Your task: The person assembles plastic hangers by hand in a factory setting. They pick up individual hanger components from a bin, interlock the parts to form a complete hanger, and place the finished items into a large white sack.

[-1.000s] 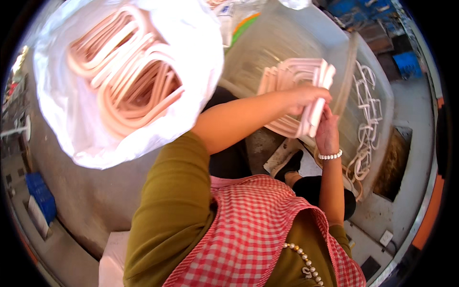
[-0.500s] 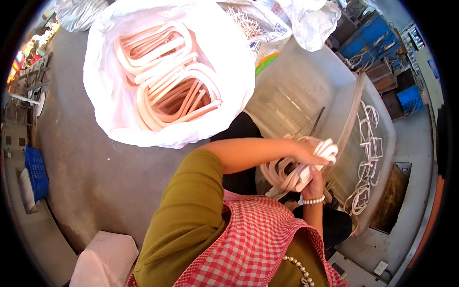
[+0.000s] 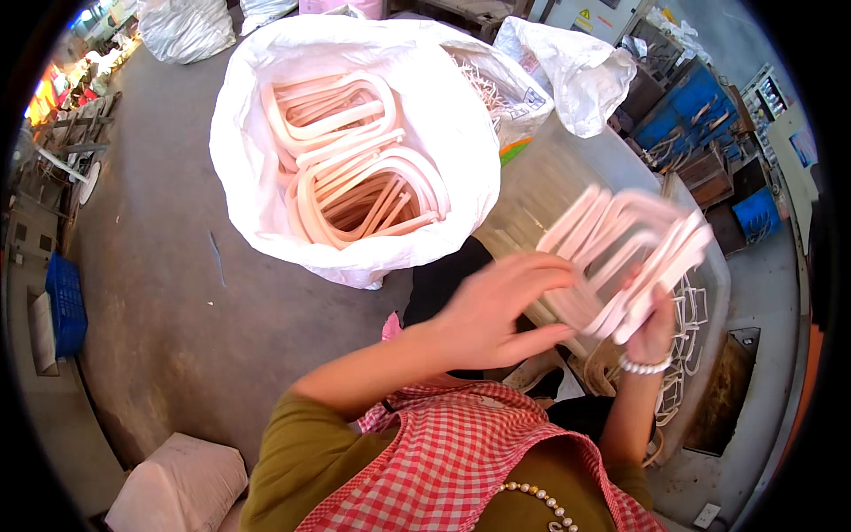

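Note:
My right hand, with a beaded bracelet at the wrist, grips a bundle of pale pink rounded loop-shaped strips. The bundle is raised and blurred by motion, its loops fanned apart. At the bundle's near left edge is my left hand, thumb and fingers spread; whether its fingertips touch the strips cannot be made out. Ahead and to the left, a large white woven sack stands with its mouth wide, holding stacks of similar pink loops.
Behind the bundle lies a translucent plastic bin. White bent loops hang in a chain at right. Another sack with thin pale pieces stands beyond. A blue basket is far left, a wrapped pale block lower left.
The bundle has risen and moved right in my right hand, its loops now spread. My left hand has come off the bundle's top to its left edge, fingers parting. The view has shifted.

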Motion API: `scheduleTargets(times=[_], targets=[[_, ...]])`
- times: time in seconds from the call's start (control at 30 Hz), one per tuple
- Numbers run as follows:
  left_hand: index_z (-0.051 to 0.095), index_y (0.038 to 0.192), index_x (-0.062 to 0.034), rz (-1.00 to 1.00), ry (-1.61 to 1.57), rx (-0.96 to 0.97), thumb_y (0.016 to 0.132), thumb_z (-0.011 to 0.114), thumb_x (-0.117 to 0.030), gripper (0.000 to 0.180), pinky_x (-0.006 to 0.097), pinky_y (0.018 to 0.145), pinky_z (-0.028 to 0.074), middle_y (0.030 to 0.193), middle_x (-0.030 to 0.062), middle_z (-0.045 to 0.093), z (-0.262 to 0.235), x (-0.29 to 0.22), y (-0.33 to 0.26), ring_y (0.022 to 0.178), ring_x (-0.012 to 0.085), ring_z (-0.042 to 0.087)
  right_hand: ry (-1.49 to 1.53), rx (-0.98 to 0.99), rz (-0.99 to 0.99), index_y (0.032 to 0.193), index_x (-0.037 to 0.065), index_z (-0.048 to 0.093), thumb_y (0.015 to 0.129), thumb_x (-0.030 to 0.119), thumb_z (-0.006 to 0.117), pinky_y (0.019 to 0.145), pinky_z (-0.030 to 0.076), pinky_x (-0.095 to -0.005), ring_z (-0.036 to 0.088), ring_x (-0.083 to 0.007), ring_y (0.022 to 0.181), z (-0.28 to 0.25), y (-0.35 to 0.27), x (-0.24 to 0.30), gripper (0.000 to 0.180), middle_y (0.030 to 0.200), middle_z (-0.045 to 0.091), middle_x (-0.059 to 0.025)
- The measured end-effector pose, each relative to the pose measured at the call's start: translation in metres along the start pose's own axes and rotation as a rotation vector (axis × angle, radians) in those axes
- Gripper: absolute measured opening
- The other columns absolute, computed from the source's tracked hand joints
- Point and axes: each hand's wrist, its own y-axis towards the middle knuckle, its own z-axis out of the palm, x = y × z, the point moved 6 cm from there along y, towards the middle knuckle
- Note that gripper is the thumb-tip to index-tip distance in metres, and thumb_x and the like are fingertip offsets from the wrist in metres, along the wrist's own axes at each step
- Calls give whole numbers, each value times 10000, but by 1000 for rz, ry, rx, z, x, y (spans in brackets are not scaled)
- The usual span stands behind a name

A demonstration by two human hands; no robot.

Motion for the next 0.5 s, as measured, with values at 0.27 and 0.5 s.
scheduleTargets(times=[0.27,0.5], targets=[[515,1175,-4,-272,1074,94,665,758,-226,607,433,917,416,1030,130,571,-121,-34,-43,976,284,546,139,594,-60,1319,9,351,810,231,669,777,477,-280,534,-160,882,177,62,68,639,1045,497,-79],[606,1010,-29,-153,1200,188,693,664,-90,327,328,650,465,741,33,542,-121,-38,-63,662,206,550,-442,998,-354,1125,6,551,755,282,692,748,513,-331,656,-215,865,287,79,-18,483,913,667,-138]])
